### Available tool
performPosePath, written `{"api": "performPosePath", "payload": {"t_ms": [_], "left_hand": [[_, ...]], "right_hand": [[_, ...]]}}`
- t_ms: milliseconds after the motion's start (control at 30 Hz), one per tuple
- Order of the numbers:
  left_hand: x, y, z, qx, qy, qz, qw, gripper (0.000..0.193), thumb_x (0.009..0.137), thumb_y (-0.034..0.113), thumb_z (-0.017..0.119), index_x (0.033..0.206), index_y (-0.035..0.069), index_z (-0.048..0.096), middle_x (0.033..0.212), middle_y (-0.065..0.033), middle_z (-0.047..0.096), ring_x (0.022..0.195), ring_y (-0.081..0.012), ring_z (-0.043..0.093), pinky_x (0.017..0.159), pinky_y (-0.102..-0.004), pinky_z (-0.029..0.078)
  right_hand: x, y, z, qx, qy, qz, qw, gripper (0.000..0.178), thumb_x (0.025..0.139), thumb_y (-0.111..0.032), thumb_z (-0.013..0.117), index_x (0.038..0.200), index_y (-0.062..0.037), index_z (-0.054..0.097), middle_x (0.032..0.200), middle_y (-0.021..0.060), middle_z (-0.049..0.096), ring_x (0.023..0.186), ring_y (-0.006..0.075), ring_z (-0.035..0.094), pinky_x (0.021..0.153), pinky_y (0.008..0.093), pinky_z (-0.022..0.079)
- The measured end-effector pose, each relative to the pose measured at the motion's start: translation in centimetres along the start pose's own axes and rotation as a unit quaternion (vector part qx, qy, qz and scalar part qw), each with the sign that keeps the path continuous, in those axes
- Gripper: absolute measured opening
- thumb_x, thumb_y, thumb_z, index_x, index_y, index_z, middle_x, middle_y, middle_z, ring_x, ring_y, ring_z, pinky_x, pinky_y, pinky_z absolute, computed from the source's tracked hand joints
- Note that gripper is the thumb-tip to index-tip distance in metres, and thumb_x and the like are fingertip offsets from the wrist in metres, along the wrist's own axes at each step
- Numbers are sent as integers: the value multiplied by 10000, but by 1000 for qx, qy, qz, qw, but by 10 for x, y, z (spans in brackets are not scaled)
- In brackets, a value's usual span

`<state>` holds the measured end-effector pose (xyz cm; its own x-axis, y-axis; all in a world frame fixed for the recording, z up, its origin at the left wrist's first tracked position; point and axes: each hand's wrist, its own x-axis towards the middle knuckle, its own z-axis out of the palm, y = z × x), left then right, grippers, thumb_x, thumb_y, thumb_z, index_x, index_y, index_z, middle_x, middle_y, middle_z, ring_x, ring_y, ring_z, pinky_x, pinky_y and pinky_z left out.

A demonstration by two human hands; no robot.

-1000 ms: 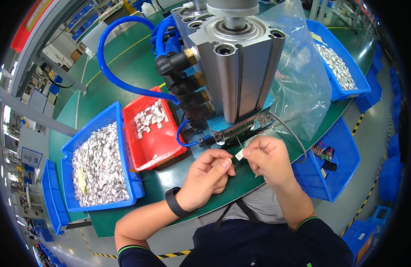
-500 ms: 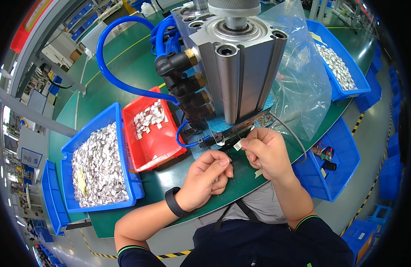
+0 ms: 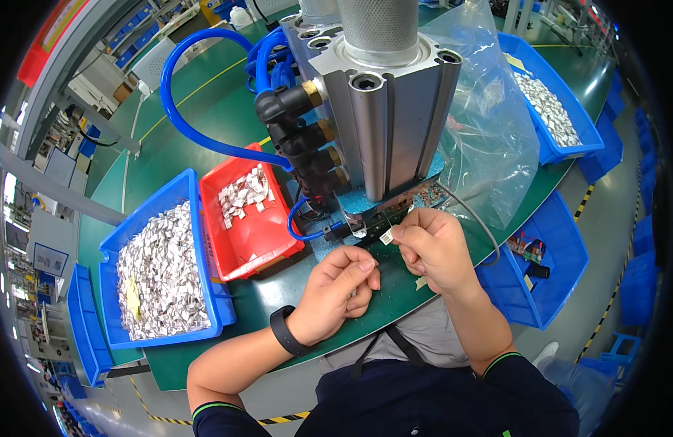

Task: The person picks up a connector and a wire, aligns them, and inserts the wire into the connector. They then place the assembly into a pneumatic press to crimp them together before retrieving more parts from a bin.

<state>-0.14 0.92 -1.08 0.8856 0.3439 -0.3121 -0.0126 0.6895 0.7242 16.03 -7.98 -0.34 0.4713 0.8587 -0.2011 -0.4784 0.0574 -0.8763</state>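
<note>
My right hand [image 3: 437, 251] pinches a small white labelled tag [image 3: 386, 237] between thumb and forefinger. Thin leads run from the tag toward the base of a metal pneumatic press [image 3: 383, 131], right in front of the fingers. Just left of it, my left hand [image 3: 343, 288] is curled closed above the table edge, a black band on its wrist. Whatever its fingers enclose is hidden. A knurled metal knob [image 3: 380, 33] sits low against the top of the press cylinder.
Left of the press are a red tray [image 3: 260, 251] with some white tagged parts and a blue bin [image 3: 223, 309] heaped with them. Blue hoses [image 3: 169, 95] loop beside the press. A clear plastic bag [image 3: 496, 160] and another blue bin [image 3: 569, 153] lie right; a blue bin [image 3: 562, 291] hangs near the table edge.
The knurled knob has dropped onto the cylinder top, covering the shaft that showed before. My hands have hardly moved. A white shoe and translucent plastic have appeared at the lower right.
</note>
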Motion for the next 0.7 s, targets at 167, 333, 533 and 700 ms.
{"api": "performPosePath", "payload": {"t_ms": [167, 333, 533, 700], "left_hand": [[-2, 1, 2, 0, 5, 2, 1000, 74, 975, 156, 459, 1001, 93, 487, 828, -88, 542, 477, -63, 314, 418, -201, 227], [-3, -3, 1, -6, -3, 5, 1000, 83, 967, 138, 500, 1016, 70, 500, 810, -45, 552, 486, -35, 325, 423, -194, 230], [-2, -5, 1, 3, 1, 19, 1000, 77, 968, 127, 500, 1020, 71, 504, 798, -34, 543, 479, -29, 317, 419, -194, 220], [-3, -4, 0, 3, 1, 17, 1000, 79, 969, 132, 504, 1023, 74, 507, 793, -28, 538, 479, -25, 315, 419, -194, 220]], "right_hand": [[-5, 1, -2, 1, -12, 15, 1000, 142, 827, -95, 659, 754, 1, 584, 591, 3, 524, 463, 25, 412, 397, 195, 288], [-16, 8, 0, -157, -55, -31, 986, 118, 835, -92, 656, 793, 12, 621, 717, 0, 609, 694, 37, 520, 606, 207, 424], [-15, 13, 4, -145, -89, -66, 983, 127, 845, -93, 666, 859, 16, 601, 770, 22, 625, 720, 49, 554, 627, 203, 455], [-13, 9, 8, -100, -93, -18, 990, 155, 853, -103, 677, 892, 18, 588, 788, 29, 626, 724, 51, 568, 621, 190, 456]]}}
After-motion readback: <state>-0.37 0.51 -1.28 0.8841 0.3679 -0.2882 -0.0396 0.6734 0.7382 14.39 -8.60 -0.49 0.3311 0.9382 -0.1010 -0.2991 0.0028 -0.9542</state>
